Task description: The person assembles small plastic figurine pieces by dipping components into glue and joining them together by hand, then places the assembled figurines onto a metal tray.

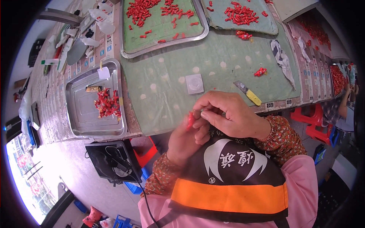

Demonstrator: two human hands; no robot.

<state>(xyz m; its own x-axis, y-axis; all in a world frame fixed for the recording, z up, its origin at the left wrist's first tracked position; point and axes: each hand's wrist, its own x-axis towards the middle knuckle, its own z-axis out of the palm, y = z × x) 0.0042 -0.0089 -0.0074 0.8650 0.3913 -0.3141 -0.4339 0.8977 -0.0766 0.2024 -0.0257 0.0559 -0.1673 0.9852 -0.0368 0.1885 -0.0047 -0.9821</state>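
Note:
Close to my body, at the table's front edge, my left hand is closed on a small glossy red piece. Its exact kind is too small and blurred to tell. My right hand meets it there, thumb and forefinger pinched together beside the red piece; whatever lies between those fingertips is hidden. Just beyond my hands a white square with a round mark lies on the green cloth. A yellow-handled knife rests to the right of it, blade pointing away to the left.
At left, a metal tray holds a cluster of red-and-gold pieces. Farther back, a green-lined tray and a pale blue-lined tray carry many red pieces. A crumpled white cloth lies right. Red stools stand beyond the table.

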